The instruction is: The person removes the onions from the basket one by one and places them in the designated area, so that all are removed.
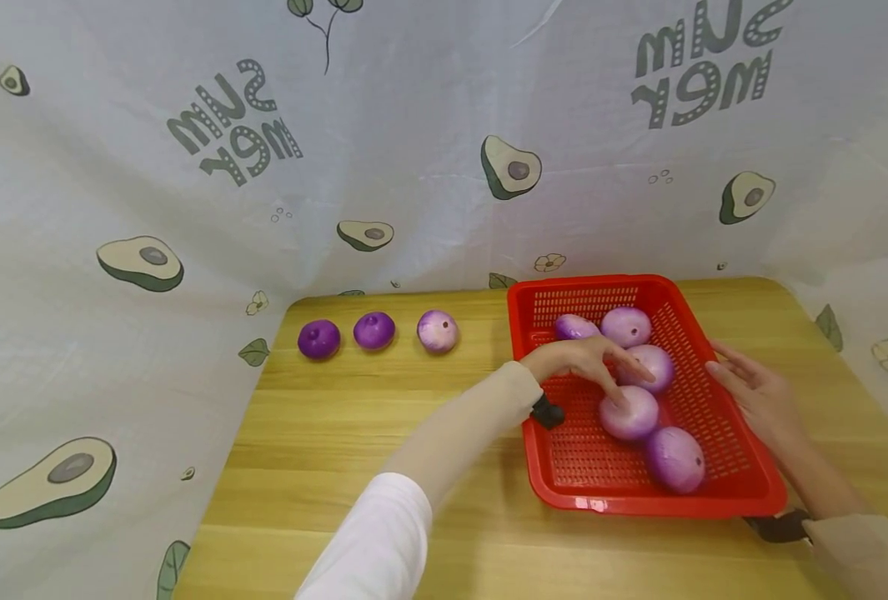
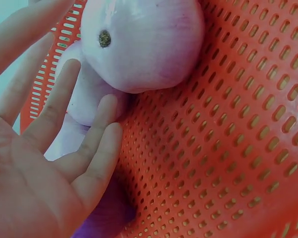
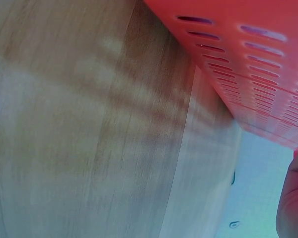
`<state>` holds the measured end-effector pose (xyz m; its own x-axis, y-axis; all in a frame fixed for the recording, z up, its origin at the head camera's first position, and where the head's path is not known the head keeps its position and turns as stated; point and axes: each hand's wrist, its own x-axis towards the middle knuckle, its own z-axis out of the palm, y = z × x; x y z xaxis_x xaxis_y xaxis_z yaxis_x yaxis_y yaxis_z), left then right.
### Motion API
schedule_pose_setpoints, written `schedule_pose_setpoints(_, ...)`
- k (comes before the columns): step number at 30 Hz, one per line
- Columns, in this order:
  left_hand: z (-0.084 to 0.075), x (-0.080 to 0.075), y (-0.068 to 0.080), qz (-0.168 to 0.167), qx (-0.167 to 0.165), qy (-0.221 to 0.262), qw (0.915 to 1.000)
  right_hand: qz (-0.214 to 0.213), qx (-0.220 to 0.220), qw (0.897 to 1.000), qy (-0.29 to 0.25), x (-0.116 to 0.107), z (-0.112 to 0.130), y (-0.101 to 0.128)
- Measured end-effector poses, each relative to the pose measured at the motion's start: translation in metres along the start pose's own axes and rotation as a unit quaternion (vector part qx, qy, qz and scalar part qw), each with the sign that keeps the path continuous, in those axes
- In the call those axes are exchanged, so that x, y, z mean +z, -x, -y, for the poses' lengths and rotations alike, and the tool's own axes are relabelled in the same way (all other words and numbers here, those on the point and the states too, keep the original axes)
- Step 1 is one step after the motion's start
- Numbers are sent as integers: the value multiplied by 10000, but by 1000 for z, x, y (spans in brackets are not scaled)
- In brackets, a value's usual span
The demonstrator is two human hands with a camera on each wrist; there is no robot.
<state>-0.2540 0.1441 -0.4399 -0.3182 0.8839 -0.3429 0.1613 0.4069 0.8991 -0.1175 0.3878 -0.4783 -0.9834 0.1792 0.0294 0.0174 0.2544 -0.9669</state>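
Note:
My left hand [image 1: 586, 360] reaches over the left rim into a red plastic basket [image 1: 589, 505], its fingers spread above several purple onions. One fingertip seems to touch a pale onion [image 1: 629, 414] in the middle. Behind it another onion [image 1: 657, 367] is partly covered by the fingers. In the left wrist view the palm and loose fingers of the left hand [image 2: 49, 148] face a large onion [image 2: 144, 44], with nothing gripped. My right hand [image 1: 762, 400] rests along the basket's right rim, thumb and fingers nearly straight; the right wrist view catches only a finger at its edge.
On the wooden table [image 1: 323, 467], left of the basket, two dark purple onions [image 1: 319, 339] and one paler onion [image 1: 438, 332] stand in a row. Other onions [image 1: 674, 460] lie in the basket. A patterned curtain [image 1: 413, 108] hangs behind the table's far edge.

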Motion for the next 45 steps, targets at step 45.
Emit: schedule_pose_setpoints(45, 8, 12, -3, 656, -1015, -374, 9920, 220, 2, 9994, -282, 2, 3, 0)
